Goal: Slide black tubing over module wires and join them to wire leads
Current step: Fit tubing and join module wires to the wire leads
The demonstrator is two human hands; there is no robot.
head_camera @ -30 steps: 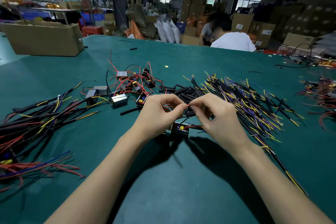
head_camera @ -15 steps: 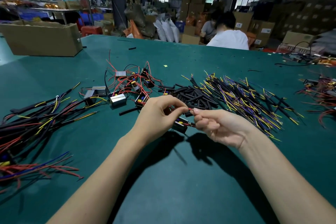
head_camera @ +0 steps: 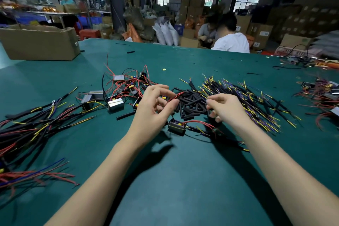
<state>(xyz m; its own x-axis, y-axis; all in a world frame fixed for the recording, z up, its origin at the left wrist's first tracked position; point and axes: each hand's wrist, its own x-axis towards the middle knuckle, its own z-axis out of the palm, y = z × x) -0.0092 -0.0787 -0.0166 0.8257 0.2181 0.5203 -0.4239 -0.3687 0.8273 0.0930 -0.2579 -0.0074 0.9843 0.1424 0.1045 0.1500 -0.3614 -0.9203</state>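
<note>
Black tubing pieces (head_camera: 190,102) lie heaped on the green table (head_camera: 183,180), just beyond both hands and beside the sheathed wire leads (head_camera: 244,101). The module (head_camera: 177,127) rests on the table between the wrists, its red wires (head_camera: 200,124) trailing toward the right. The left hand (head_camera: 152,113) pinches 1 red wire (head_camera: 175,96) between thumb and forefinger, its free end pointing at the heap. The right hand (head_camera: 226,109) reaches over the tubing with fingers curled; whether it grips a piece yet I cannot tell. To do this well, I would pick out 1 piece only, keep the wire end straight and taut, and feed it squarely into the bore.
</note>
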